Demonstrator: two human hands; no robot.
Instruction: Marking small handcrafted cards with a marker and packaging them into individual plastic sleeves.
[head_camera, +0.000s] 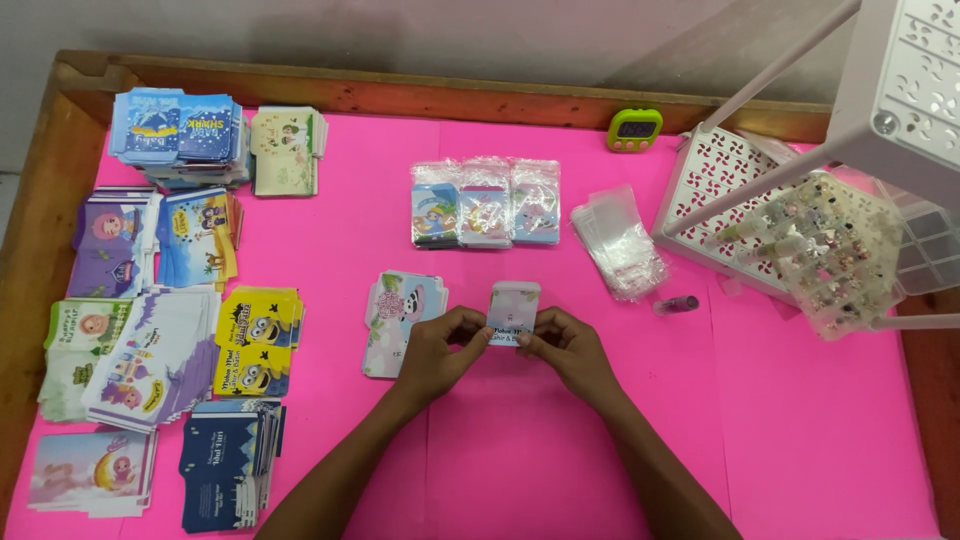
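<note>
My left hand (440, 345) and my right hand (565, 345) together pinch a small pale printed card (514, 305) by its lower edge, just above the pink table cover (520, 450). A short stack of similar pale cards (398, 315) lies just left of my left hand. Three bagged cards in clear sleeves (485, 202) lie in a row further back. A pile of empty clear plastic sleeves (618, 243) sits to the right of them.
Several stacks of printed cards cover the left side: blue ones (180, 135), yellow ones (255, 340), dark blue ones (225, 462). A green timer (634, 129) stands at the back. A white rack (800, 190) with a compartment box (850, 250) fills the right. A small purple tube (677, 304) lies nearby.
</note>
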